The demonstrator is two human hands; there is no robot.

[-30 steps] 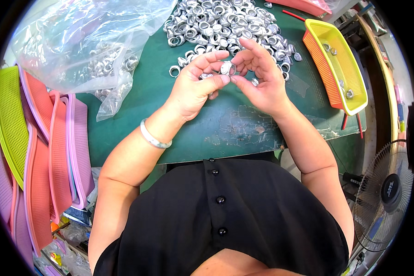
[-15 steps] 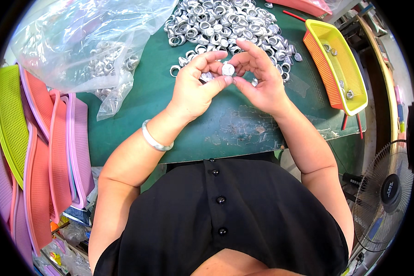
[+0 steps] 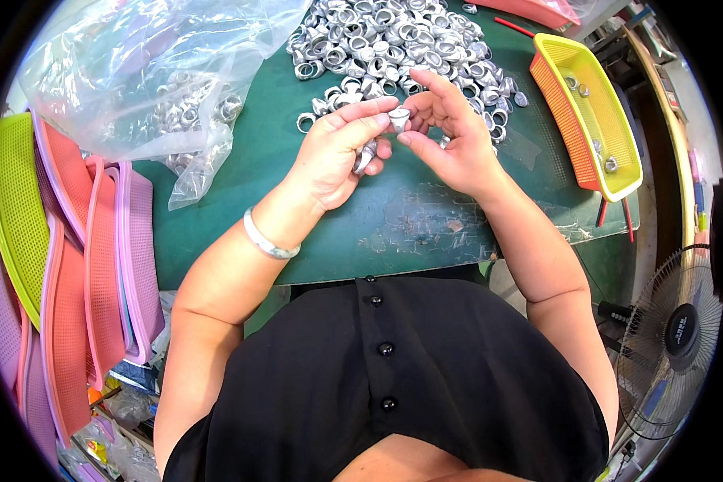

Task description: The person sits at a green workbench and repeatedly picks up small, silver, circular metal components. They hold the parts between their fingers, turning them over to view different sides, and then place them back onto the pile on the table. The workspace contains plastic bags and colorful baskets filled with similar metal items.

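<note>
change: small silver metal ring (image 3: 398,119) turned since earlier, still pinched between left hand (image 3: 339,153) and right hand (image 3: 450,136)
count: one yellow-orange plastic basket (image 3: 574,96), one heap of silver rings (image 3: 394,40) on green desk (image 3: 394,233)

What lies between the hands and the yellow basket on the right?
In the head view, between the right hand and the yellow basket lie the edge of the ring pile and bare green mat.

- A yellow-and-orange basket (image 3: 590,120) at the right.
- A clear plastic bag (image 3: 136,72) at the upper left.
- Stacked coloured trays (image 3: 64,265) at the left.
- A fan (image 3: 675,337) at the lower right.
</note>
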